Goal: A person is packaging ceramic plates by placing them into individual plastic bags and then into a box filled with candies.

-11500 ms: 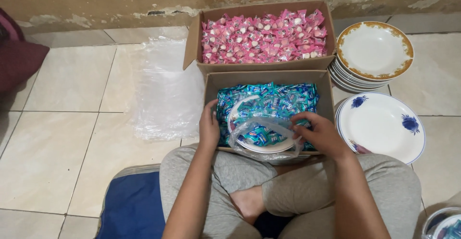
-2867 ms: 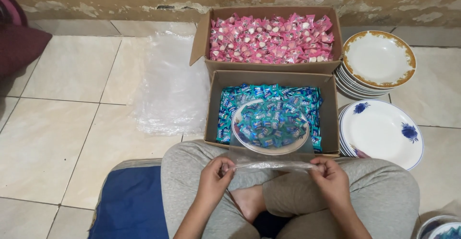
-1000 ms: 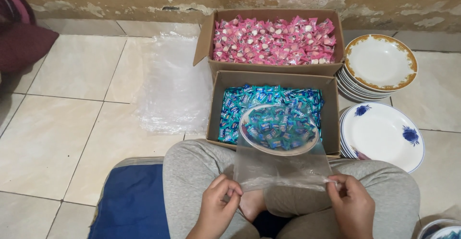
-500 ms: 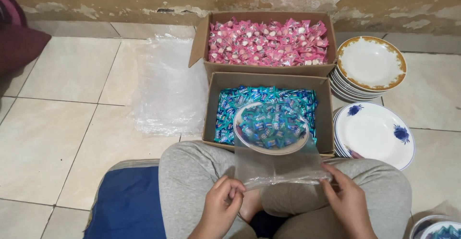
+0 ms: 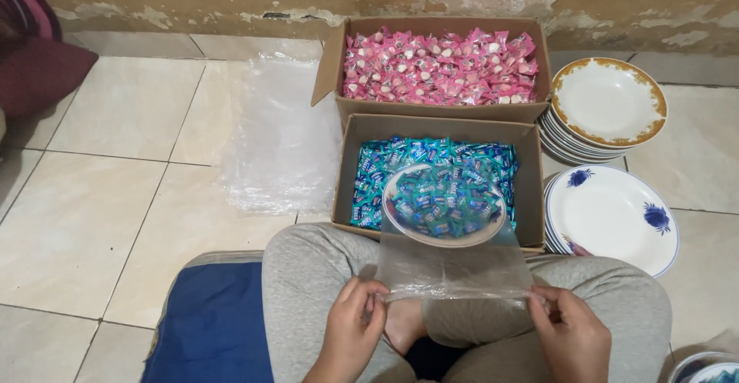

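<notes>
My left hand (image 5: 352, 327) and my right hand (image 5: 567, 333) each pinch one lower corner of a clear plastic bag (image 5: 454, 264), stretched flat over my lap. Just beyond the bag, a cardboard box of blue-wrapped candies (image 5: 431, 173) sits against my knees. A plate (image 5: 445, 204) heaped with the same blue candies rests inside that box. Behind it stands a second cardboard box full of pink-wrapped candies (image 5: 439, 67).
A pile of clear plastic bags (image 5: 281, 137) lies on the tiled floor left of the boxes. Gold-rimmed plates (image 5: 608, 106) and blue-flowered plates (image 5: 612, 217) are stacked on the right. I sit on a blue cushion (image 5: 212, 325). A bowl edge (image 5: 704, 367) shows at bottom right.
Earlier my hands were at the plate in the blue candy box. Since then they drew back to my lap and spread a clear bag between them.
</notes>
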